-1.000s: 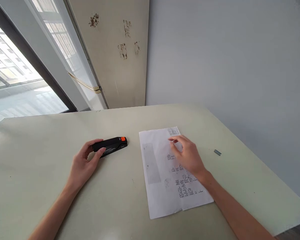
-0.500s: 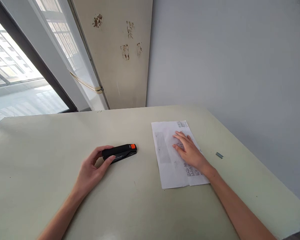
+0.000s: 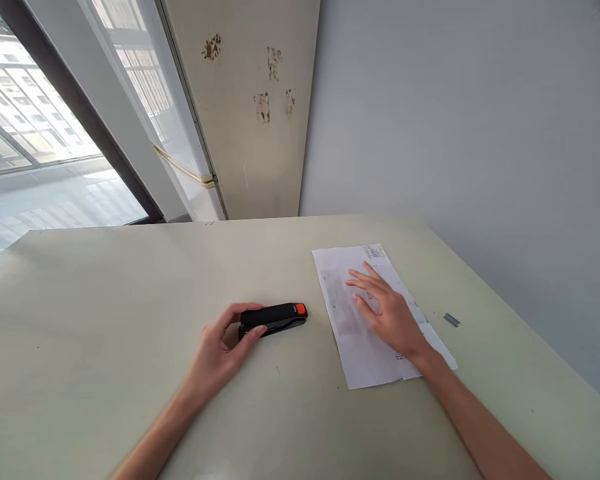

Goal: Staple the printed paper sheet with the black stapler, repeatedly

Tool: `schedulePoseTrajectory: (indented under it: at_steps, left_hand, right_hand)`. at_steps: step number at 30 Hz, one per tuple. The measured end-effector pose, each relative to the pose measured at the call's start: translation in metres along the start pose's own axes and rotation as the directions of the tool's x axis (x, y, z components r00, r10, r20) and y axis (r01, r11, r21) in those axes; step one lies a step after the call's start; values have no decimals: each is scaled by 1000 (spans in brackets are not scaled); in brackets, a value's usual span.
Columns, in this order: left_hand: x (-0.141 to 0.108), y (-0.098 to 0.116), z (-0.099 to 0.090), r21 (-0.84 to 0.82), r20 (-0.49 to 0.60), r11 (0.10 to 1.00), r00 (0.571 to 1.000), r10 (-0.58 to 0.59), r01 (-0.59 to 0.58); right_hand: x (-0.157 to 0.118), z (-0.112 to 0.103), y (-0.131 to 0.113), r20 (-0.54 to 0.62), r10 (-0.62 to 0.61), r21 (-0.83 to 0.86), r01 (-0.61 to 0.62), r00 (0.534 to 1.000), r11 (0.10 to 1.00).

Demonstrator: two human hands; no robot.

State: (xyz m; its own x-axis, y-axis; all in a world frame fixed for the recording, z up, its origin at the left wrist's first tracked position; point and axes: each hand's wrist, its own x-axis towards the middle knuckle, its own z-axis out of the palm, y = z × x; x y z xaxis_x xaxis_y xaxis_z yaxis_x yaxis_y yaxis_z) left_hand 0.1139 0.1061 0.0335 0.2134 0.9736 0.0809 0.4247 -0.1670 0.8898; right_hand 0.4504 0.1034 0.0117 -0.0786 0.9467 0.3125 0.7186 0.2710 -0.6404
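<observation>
A black stapler with an orange-red patch at its right end (image 3: 275,317) lies on the table, left of the paper. Around its left end, my left hand (image 3: 223,350) has the thumb on the near side and the fingers on the far side. Printed white paper (image 3: 343,320) lies flat on the right half of the table, with a notch in its near edge. Over the paper is my right hand (image 3: 390,313), palm down, fingers spread, holding nothing; it hides part of the print.
The pale table (image 3: 105,333) reaches to a grey wall (image 3: 430,120) on the right. A small grey-green strip (image 3: 451,320) lies right of the paper. Behind the table stand a stained beige panel (image 3: 255,160) and a window at the left.
My left hand has moved right with the stapler, closer to the paper. The paper has turned slightly, and its near end has shifted right. The camera view has also shifted a little.
</observation>
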Motion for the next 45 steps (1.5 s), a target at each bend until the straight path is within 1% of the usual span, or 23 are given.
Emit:
schedulePoseTrajectory:
  at_steps: [2,4,7,10,13,16,17,18,19,21,23,25,26,29,30,31,32,34,35,36,38,41,45]
  left_hand:
    - [-1,2,5,-8,15,1000,1000,9,-9]
    - [-2,4,8,-15,32,1000,999,19,-19]
    - [-4,7,9,-31,62,999,998,20,-18]
    - [-5,8,6,-41,78,998,996,45,-42]
    - [-1,4,-5,-79,3,994,997,75,-74]
    - [8,-10,-27,-63,-153,998,988,6,-16]
    - [12,-16,-36,-25,-233,999,972,-32,27]
    - [16,-23,-46,16,-331,998,942,-51,60]
    - [19,-30,-56,35,-413,995,908,-71,93]
    - [24,-43,-74,-9,-548,991,828,-116,133]
    - [25,-52,-88,-69,-609,980,770,-190,188]
    - [25,-56,-96,-129,-626,971,742,-238,202]
    - [25,-56,-97,-139,-622,969,743,-246,205]
    - [24,-51,-95,-88,-583,970,778,-236,228]
    - [24,-48,-92,-54,-559,972,800,-219,228]
    - [23,-45,-88,-17,-519,977,833,-192,214]
    - [22,-42,-83,21,-454,982,877,-160,190]
    - [19,-37,-72,111,-254,987,963,-87,118]
    - [18,-35,-66,155,-143,984,988,-61,83]
    - [16,-33,-60,192,-59,980,997,-40,51]
    - [14,-30,-51,236,16,972,1000,-20,16]
    - [13,-28,-46,179,1,983,999,-34,33]
    - [13,-26,-48,21,-93,998,994,-65,67]
  right_hand:
    - [-5,9,-22,14,-110,18,110,994,994]
    - [-11,18,-40,53,-183,28,181,982,983]
    - [-20,31,-56,95,-217,35,215,971,976]
    - [-28,39,-60,57,-230,-13,231,971,973]
    - [-32,42,-62,17,-257,-76,257,966,963]
    - [-35,44,-65,15,-257,-120,257,966,959]
    - [-36,45,-67,18,-251,-137,251,968,958]
    - [-37,46,-69,21,-242,-155,242,970,958]
    - [-38,47,-71,21,-233,-173,233,972,957]
    - [-40,48,-74,28,-222,-201,223,975,954]
    - [-42,50,-77,34,-213,-210,215,976,954]
    - [-43,50,-79,35,-212,-201,214,977,956]
    - [-43,51,-80,30,-211,-194,213,977,958]
    - [-43,50,-81,7,-210,-174,208,978,962]
    - [-43,50,-80,2,-206,-172,204,978,964]
    - [-43,50,-80,-1,-204,-170,200,979,965]
    - [-43,50,-79,3,-202,-168,199,979,965]
    - [-43,51,-77,24,-210,-151,211,977,966]
    - [-42,52,-76,46,-220,-134,225,974,965]
    - [-42,53,-76,78,-231,-113,239,970,965]
    - [-40,57,-75,146,-239,-64,251,960,966]
    - [-38,59,-79,190,-199,-3,203,961,979]
    - [-35,56,-89,240,-153,115,128,959,985]
